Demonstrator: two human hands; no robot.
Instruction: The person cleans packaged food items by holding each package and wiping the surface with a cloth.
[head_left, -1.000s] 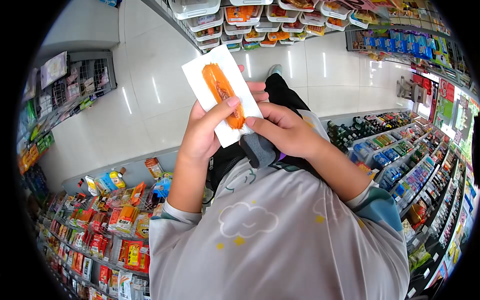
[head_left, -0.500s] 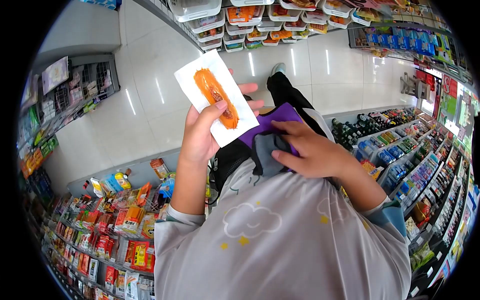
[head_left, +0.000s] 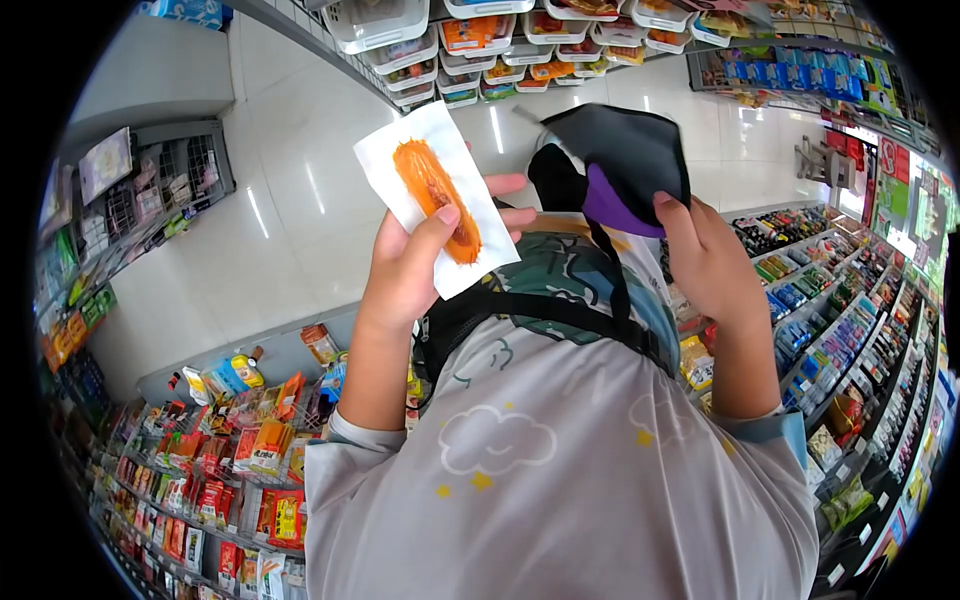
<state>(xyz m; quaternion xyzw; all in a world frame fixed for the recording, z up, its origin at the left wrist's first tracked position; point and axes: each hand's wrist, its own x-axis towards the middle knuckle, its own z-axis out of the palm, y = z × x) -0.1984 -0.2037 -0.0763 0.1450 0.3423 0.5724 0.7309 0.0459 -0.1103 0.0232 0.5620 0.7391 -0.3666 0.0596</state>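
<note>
My left hand (head_left: 402, 268) is closed on a flat white snack packet (head_left: 415, 195) with a long orange-brown, sausage-like shape on its front. The thumb presses on the lower part of that shape, while the other fingers show behind the right edge. Off to the right, my right hand (head_left: 722, 262) pinches the corner of a black-and-purple fabric piece (head_left: 630, 145), which spreads out flat and is a little blurred. Its black side faces up and a purple part shows below. A black strap (head_left: 545, 306) crosses my waist, over a grey shirt with cloud prints.
White baskets of packaged goods (head_left: 480, 35) stand in rows ahead. Shelves of snack packets (head_left: 230, 450) are at the lower left, and racks of bottles and small packs (head_left: 830, 300) at the right. A wire rack (head_left: 180, 165) stands left of the pale tiled floor (head_left: 290, 200).
My right hand has moved right and forward from my waist, taking the fabric piece with it. The piece was bunched up and is now spread out. My left hand has barely moved.
</note>
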